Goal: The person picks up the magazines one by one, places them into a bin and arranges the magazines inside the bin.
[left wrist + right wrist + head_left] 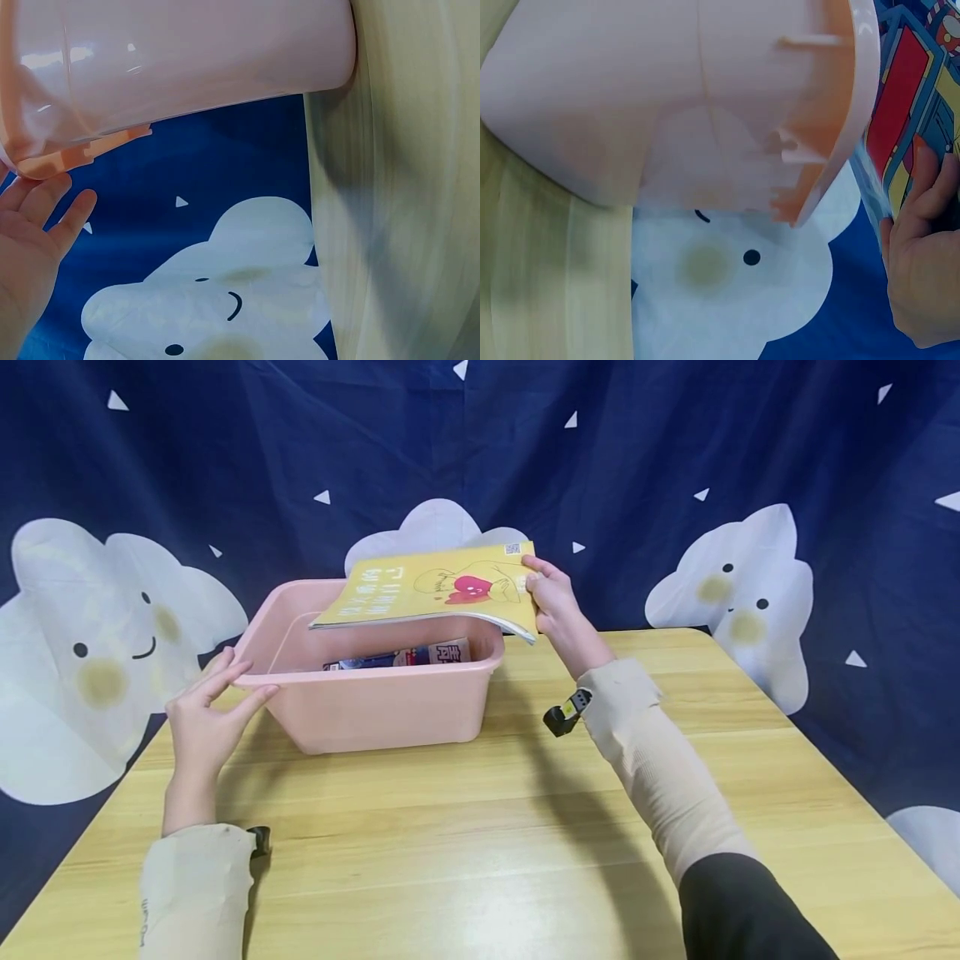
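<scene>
A pink plastic bin (390, 714) stands on the table. My left hand (206, 718) pinches its rim at the left corner, thumb at the front and fingers behind; in the left wrist view the fingers (46, 201) touch under the rim. Above the bin's opening, my right hand (558, 606) grips the right edge of a yellow booklet (450, 587) with a red heart drawing on its cover. Seen from the right wrist, the booklet's underside (904, 97) carries a colourful picture. Inside the bin lie printed items (450, 652), partly hidden by the front wall and booklet.
The light wooden table (420, 835) reaches back to a dark blue curtain (600, 468) printed with white clouds and triangles. Black straps (566, 714) sit at both wrists.
</scene>
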Demonstrator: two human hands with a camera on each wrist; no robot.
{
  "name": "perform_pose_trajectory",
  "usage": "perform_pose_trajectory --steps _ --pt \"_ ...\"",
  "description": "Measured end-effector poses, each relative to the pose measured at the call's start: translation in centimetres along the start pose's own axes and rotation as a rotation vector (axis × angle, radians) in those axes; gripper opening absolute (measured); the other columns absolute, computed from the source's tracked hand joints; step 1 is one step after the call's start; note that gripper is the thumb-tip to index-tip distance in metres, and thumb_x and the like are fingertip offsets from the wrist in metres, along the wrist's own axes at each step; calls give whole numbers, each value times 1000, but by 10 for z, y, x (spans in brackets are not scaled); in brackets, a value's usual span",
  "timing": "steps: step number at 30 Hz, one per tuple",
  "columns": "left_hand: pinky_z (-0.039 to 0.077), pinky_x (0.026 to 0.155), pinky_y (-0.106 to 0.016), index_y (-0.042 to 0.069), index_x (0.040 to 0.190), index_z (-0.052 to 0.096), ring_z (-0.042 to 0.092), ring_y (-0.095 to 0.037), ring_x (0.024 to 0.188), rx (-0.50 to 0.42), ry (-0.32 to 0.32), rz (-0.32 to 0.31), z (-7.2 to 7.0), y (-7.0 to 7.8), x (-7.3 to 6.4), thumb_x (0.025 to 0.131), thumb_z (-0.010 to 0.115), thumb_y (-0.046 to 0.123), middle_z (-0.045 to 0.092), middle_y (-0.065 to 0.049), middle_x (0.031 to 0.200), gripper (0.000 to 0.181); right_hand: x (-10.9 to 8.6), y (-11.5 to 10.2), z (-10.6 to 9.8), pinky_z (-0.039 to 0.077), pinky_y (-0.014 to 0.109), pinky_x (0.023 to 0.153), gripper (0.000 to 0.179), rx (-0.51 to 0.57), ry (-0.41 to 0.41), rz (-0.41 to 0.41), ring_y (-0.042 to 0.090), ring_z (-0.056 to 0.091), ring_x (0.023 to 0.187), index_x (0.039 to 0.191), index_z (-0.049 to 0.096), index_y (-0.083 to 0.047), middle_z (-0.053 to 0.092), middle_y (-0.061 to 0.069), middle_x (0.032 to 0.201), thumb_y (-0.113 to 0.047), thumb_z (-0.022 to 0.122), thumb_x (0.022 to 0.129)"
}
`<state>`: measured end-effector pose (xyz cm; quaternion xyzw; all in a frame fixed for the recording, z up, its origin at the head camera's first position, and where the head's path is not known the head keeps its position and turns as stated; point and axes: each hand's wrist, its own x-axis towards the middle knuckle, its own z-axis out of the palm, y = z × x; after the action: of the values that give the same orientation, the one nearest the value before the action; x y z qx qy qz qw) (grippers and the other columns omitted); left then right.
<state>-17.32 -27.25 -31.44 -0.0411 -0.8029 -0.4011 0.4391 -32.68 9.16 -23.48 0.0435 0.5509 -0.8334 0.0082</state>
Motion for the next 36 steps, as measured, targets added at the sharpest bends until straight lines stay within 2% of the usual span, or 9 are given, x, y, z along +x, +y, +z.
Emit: perform_pose_trajectory --steps 5,10,15,20,27,33,36 --pt "36 94 -21 1 101 68 50 -11 111 2 -5 11 -1 -1 1 59 81 -2 57 -14 115 44 -1 6 11 43 29 85 40 -13 -9 -4 19 50 101 127 49 -6 46 13 123 7 34 92" --pt "35 94 -21 0 100 68 50 -9 111 4 -1 18 -2 -1 0 59 81 -1 57 -14 115 43 -2 12 27 44 29 86 40 -17 -53 7 21 51 104 128 47 -7 46 15 124 5 32 93" --pt "35 94 -21 -1 100 68 50 -7 110 16 3 29 -2 -2 -1 60 81 0 57 -13 115 42 -3 20 41 46 30 83 38 -25 -52 38 23 53 104 127 49 -9 48 14 122 2 32 95" --pt "35 95 -20 0 100 68 50 -7 110 15 -3 20 -2 -1 -2 61 81 1 57 -13 115 42 -5 27 53 47 27 81 37 -70 -53 34 22 54 101 125 50 -9 48 14 121 2 32 95" --pt "34 95 -21 1 101 68 49 -6 111 13 -17 -3 -3 1 -1 62 80 2 56 -12 117 41 -9 35 63 47 27 81 37 -157 -78 41 22 53 104 125 49 -10 47 12 124 2 33 95" --pt "35 95 -21 0 99 68 51 -9 110 -12 -4 30 -3 1 1 60 81 -1 57 -14 115 42 -10 39 69 49 32 79 39 -193 -112 85 25 53 107 129 46 -12 45 12 128 1 32 95" --pt "35 95 -22 0 99 68 51 -9 109 -22 1 40 -2 -1 1 59 80 -3 57 -16 114 41 -8 41 71 49 29 78 40 -222 -114 94 25 52 107 128 46 -11 43 9 130 3 32 94"
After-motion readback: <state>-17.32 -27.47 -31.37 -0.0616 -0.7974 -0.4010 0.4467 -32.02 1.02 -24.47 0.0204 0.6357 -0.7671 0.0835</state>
